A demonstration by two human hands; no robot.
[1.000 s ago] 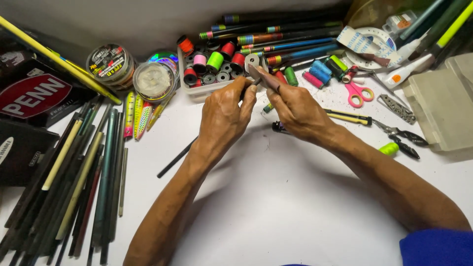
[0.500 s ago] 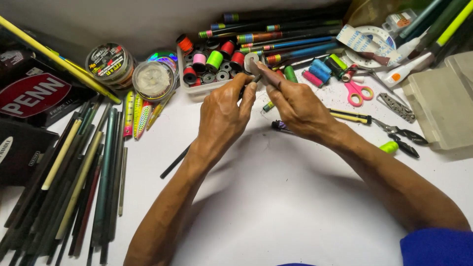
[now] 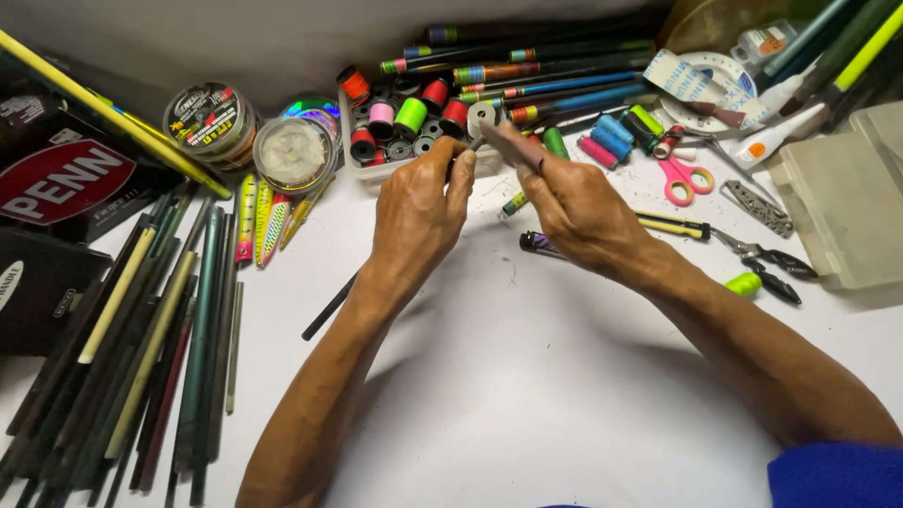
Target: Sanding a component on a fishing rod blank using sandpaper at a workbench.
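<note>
Just in front of the thread tray point(image 3: 350, 150), the left hand point(image 3: 417, 212) and right hand point(image 3: 576, 202) pinch a small grey piece point(image 3: 483, 139), fingers clamped, its shape mostly hidden.

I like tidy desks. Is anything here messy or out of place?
Mostly sorted, but a few things stray. One thin dark rod lies slanted alone beside the left hand, apart from the rod bundle. A green thread spool sits away from the spool tray. Dark specks dot the white table.
</note>
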